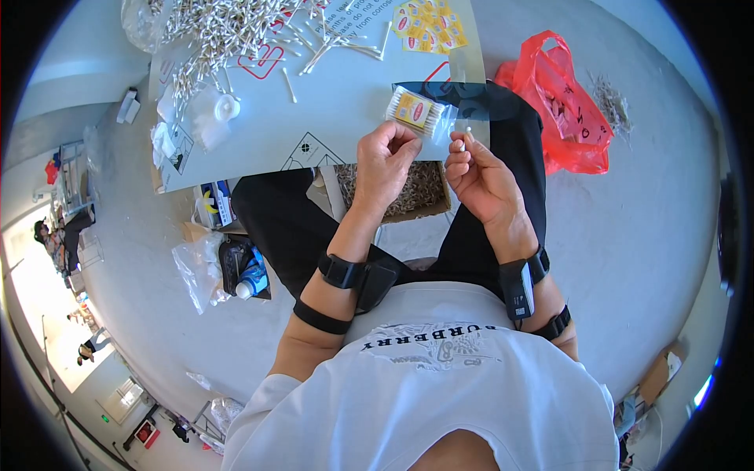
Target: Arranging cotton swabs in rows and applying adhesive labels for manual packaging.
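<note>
The swab bag [414, 111] is at the table's [342, 114] near-right edge, the left hand [385, 162] seemingly pinching it; by that edge the right hand [488, 184] pinches one swab [469, 132]. Apparently filling; inserting calls for an open mouth.

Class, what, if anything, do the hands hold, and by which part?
Right hand: a cotton swab, just below one exposed tip. Left hand: at the near edge of the bag; grip unclear.

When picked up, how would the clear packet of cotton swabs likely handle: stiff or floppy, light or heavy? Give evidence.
The packet is probably light, holding thin swabs. Its crinkled clear film end looks floppy, while the swab-filled part should feel stiffer.
</note>
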`<control>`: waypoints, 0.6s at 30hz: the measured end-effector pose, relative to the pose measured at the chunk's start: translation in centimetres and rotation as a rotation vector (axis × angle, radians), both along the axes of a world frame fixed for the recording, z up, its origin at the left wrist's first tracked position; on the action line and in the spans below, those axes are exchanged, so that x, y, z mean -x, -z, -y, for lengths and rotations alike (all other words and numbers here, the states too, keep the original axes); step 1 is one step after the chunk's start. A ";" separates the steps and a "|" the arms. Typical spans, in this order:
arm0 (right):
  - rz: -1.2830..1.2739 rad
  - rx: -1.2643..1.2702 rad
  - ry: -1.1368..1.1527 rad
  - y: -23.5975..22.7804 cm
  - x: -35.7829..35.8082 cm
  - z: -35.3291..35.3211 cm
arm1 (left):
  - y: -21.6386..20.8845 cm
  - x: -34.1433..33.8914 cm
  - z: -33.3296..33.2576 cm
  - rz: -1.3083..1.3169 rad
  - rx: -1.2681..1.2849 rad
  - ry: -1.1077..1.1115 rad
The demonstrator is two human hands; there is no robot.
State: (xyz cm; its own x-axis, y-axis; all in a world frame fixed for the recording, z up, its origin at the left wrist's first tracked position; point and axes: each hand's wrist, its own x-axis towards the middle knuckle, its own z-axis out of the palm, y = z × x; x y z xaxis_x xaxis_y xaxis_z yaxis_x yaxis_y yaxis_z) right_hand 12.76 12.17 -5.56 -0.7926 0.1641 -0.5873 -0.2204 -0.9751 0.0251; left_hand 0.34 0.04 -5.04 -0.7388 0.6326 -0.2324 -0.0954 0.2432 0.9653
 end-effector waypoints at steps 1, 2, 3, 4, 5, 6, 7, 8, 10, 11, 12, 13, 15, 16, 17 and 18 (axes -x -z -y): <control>0.000 0.027 0.015 -0.1 0.1 0.0 | 0.1 0.0 0.1 0.000 -0.001 0.000; -0.001 0.054 0.031 -0.2 0.1 0.0 | 0.3 0.1 0.2 -0.012 0.003 0.012; -0.001 0.054 0.030 -0.2 0.1 0.0 | 0.5 0.1 0.2 -0.024 0.006 0.024; -0.018 0.058 0.030 -0.2 0.1 0.0 | 0.5 0.1 0.2 -0.024 0.007 0.025; -0.036 0.063 0.030 -0.1 0.1 0.0 | 0.6 0.1 0.2 -0.019 0.003 0.022; -0.036 0.063 0.030 -0.1 0.2 0.0 | 0.7 0.1 0.2 -0.015 -0.001 0.019; -0.029 0.063 0.033 -0.2 0.2 0.0 | 0.6 0.1 0.2 -0.014 -0.001 0.020; -0.021 0.062 0.036 -0.2 0.3 0.0 | 0.5 0.1 0.2 -0.015 0.002 0.022; -0.065 0.049 0.016 0.1 0.0 -0.1 | 0.1 0.0 0.1 -0.015 0.003 0.026; -0.108 0.036 -0.003 0.2 0.0 -0.1 | -0.2 -0.3 0.0 -0.019 -0.053 -0.001; -0.108 0.035 -0.002 0.2 0.0 -0.2 | -0.6 -0.5 -0.1 -0.023 -0.110 -0.029; -0.123 0.047 -0.006 0.2 0.0 0.0 | -1.0 -0.7 -0.2 -0.024 -0.108 -0.030; -0.138 0.059 -0.010 0.2 0.2 0.2 | -1.8 -1.1 -0.4 -0.199 -0.192 0.006; -0.114 0.070 -0.005 0.0 0.3 0.4 | -2.5 -1.3 -0.6 -0.199 -0.191 0.006; -0.090 0.081 0.000 -0.2 0.4 0.5 | -3.3 -1.4 -0.8 -0.299 -0.195 0.056; -0.089 0.082 0.001 -0.3 0.5 0.6 | -3.9 -1.5 -1.1 -0.400 -0.198 0.107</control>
